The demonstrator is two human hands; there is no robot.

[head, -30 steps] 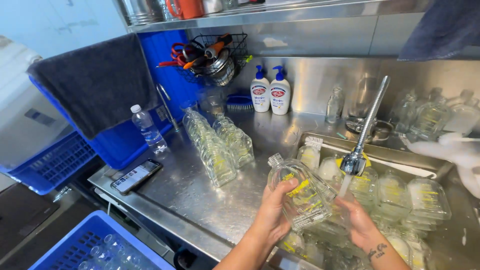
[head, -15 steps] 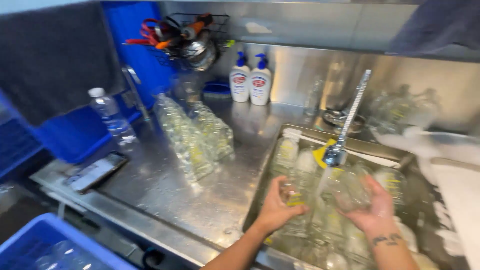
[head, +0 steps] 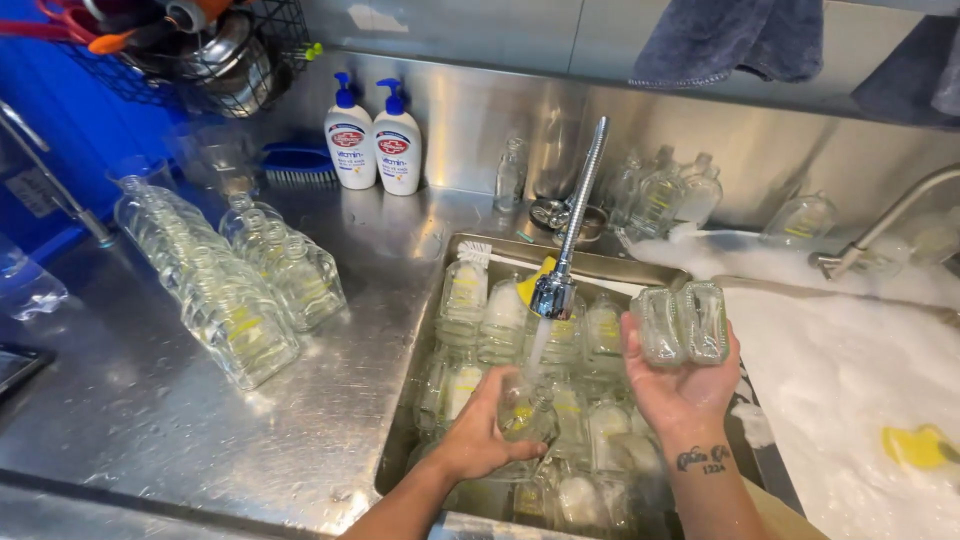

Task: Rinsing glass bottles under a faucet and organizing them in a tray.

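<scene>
Both hands are down in the sink: the left hand (head: 480, 435) is wrapped around a small clear glass bottle (head: 525, 410), holding it right under the thin stream of water (head: 538, 345) coming off the bendy steel faucet (head: 575, 225), mouth up so it looks like it's catching the flow for a rinse. Right hand (head: 680, 385) is raised a bit higher with its fingers closed around two more glass bottles (head: 685, 325), pinched side by side and kept off to the side of the stream, probably just parked there out of the way. Below them the sink basin (head: 420, 330) is packed with more of the same bottles lying every which way, plus a white brush (head: 480, 258) and something yellow near the spout. Off to the left on the steel surface (head: 200, 420) there are rows of bottles (head: 235, 300) laid on their sides, likely so they drain. Further back stand two white pump soap dispensers (head: 375, 140) and a blue scrub brush (head: 300, 165). On the right a second basin is full of foam (head: 850, 360), with a yellow sponge (head: 915, 445) sitting in the suds.
</scene>
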